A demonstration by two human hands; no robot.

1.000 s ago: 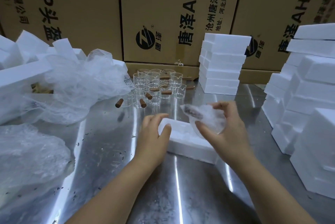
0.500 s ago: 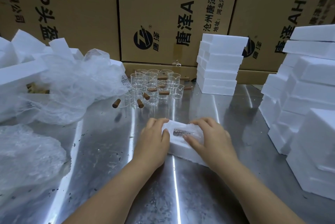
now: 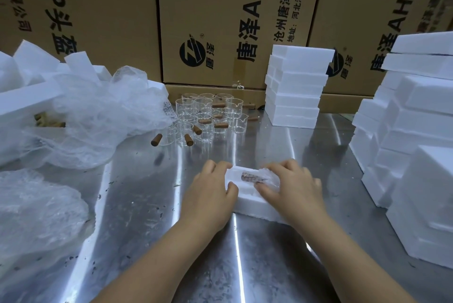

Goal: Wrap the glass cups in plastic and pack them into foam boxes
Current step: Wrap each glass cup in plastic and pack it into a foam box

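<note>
A white foam box point(image 3: 247, 202) lies open on the steel table in front of me. A glass cup wrapped in clear plastic point(image 3: 255, 176), its brown handle showing through, lies in the box's hollow. My left hand point(image 3: 210, 192) grips the box's left end, thumb on its top. My right hand point(image 3: 294, 187) covers the right part of the wrapped cup, fingers curled over it and thumb against its near side. Several bare glass cups with brown handles point(image 3: 208, 116) stand farther back on the table.
Crumpled plastic sheets point(image 3: 98, 116) and bubble wrap point(image 3: 36, 207) lie at the left with loose foam pieces. A stack of foam boxes point(image 3: 296, 89) stands at the back, more stacks point(image 3: 416, 146) at the right. Cardboard cartons point(image 3: 220, 21) line the far edge.
My right hand brought the wrapped cup down from above the box into its hollow and now presses it in. The left hand stayed at the box's left end.
</note>
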